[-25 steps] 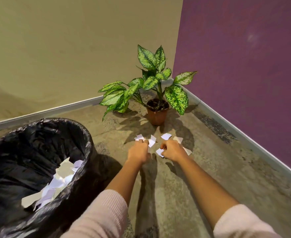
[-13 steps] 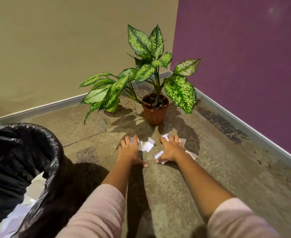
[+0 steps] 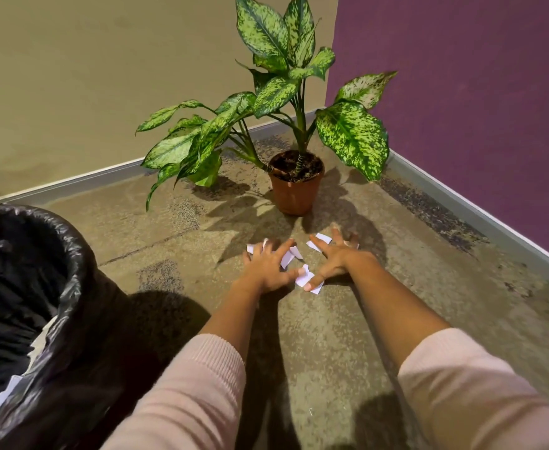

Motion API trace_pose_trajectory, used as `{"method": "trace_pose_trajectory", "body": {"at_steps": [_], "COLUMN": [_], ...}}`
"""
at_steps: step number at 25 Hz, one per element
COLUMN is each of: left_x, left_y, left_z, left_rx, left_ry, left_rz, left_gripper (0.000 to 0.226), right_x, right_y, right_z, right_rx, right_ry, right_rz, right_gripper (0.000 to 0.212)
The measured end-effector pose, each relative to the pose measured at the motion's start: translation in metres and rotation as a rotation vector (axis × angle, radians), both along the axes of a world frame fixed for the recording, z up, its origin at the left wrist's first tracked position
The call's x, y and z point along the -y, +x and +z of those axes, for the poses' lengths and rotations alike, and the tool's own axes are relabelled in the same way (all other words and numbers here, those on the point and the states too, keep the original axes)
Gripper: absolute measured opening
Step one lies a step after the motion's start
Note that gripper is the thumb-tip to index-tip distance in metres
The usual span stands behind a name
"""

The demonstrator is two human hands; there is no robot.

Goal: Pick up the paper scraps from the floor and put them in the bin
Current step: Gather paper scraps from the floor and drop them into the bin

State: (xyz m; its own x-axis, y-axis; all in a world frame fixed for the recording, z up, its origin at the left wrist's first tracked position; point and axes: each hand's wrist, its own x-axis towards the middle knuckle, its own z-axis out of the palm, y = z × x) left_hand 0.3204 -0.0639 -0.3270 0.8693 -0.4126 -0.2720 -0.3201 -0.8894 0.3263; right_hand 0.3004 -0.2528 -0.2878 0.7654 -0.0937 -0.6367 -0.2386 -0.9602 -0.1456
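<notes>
Several white paper scraps (image 3: 305, 277) lie on the concrete floor in front of a potted plant. My left hand (image 3: 266, 264) is spread flat over the left scraps, fingers splayed and pressing on them. My right hand (image 3: 335, 259) is spread over the right scraps, its thumb on the nearest piece and its fingers reaching a scraps piece (image 3: 319, 241) farther back. Some scraps are hidden under both palms. The bin (image 3: 72, 287), lined with a black bag, stands at the left with white paper inside.
A potted plant (image 3: 296, 186) with broad speckled leaves stands just beyond the hands in the corner. A beige wall runs behind it and a purple wall (image 3: 461, 108) along the right, both with a grey skirting. Bare floor lies near me.
Both hands went from curled over the scraps to spread flat on them with fingers splayed. The view has moved closer to the plant and the bin has slid left.
</notes>
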Motion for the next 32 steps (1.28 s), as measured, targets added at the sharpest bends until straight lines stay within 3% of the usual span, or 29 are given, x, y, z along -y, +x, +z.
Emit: {"method": "trace_pose_trajectory", "body": {"at_steps": [2,5,8,11,14,18,23,28,32], "left_x": [0.006,0.004,-0.001,-0.002,-0.001,-0.002,-0.017,-0.027,-0.026], "left_y": [-0.005,-0.014,-0.03,-0.051,-0.074,-0.103,-0.122,-0.126,-0.094], "left_z": [-0.007,-0.015,-0.011,0.001,0.004,0.013,0.023,0.035,0.035], "left_rx": [0.088,0.165,0.231,0.281,0.269,0.26,0.138,0.094,0.124], "left_ry": [-0.051,-0.076,-0.166,-0.127,-0.17,-0.152,-0.112,-0.276,-0.303], "left_rz": [0.016,0.03,0.047,0.064,0.109,0.123,0.172,0.338,0.498], "left_gripper": [0.063,0.052,0.027,0.013,0.02,0.023,0.023,0.026,0.056], "right_x": [0.007,0.015,0.02,0.023,0.018,0.019,0.006,0.022,0.034], "right_y": [0.0,-0.005,-0.02,-0.041,-0.068,-0.102,-0.142,-0.137,-0.111], "right_z": [0.002,-0.001,-0.009,-0.008,-0.012,-0.025,-0.021,-0.014,-0.008], "right_rx": [0.032,0.115,0.185,0.234,0.331,0.439,0.481,0.586,0.58], "right_ry": [0.011,0.06,0.109,0.103,0.02,0.05,-0.037,0.115,0.064], "right_rz": [0.013,0.03,0.021,0.001,-0.024,-0.169,-0.266,-0.541,-0.572], "right_gripper": [0.123,0.104,0.09,0.071,0.039,0.018,0.021,0.017,0.018]}}
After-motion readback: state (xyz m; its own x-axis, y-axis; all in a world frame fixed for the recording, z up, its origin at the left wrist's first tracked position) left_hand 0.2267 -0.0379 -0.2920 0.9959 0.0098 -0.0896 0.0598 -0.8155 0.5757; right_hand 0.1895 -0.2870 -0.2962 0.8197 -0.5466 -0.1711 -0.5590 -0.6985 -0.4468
